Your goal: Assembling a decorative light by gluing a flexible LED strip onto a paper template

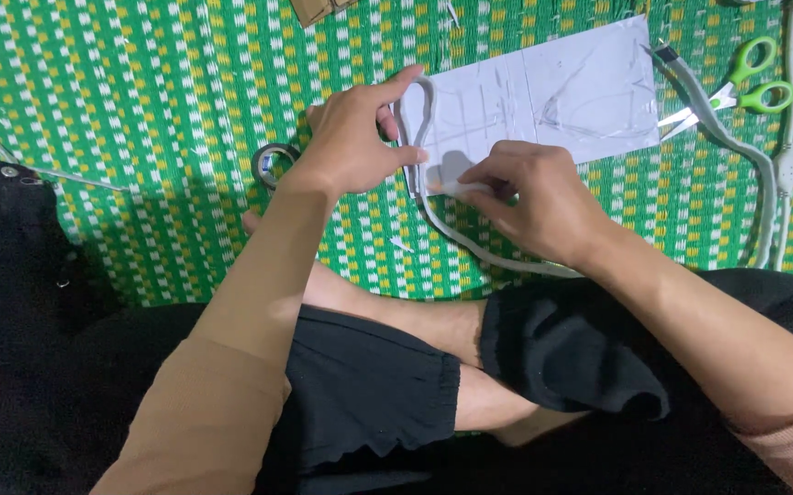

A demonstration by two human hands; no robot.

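A white sheet (571,92), glossy and covered with pencil lines, lies on a green woven mat (140,110). A long grey strip (726,137) loops around it, from the sheet's left edge past my legs to the right side. My left hand (355,137) pinches the bent part of the strip against the sheet's left edge. My right hand (534,197) presses a small pale piece, perhaps tape, onto the strip at the sheet's lower left corner. Both hands almost touch.
A tape roll (270,163) lies on the mat just left of my left wrist. Green-handled scissors (743,87) rest at the right, next to a white cord (786,156). My crossed legs in black shorts (369,385) fill the foreground. A dark bag (11,238) sits left.
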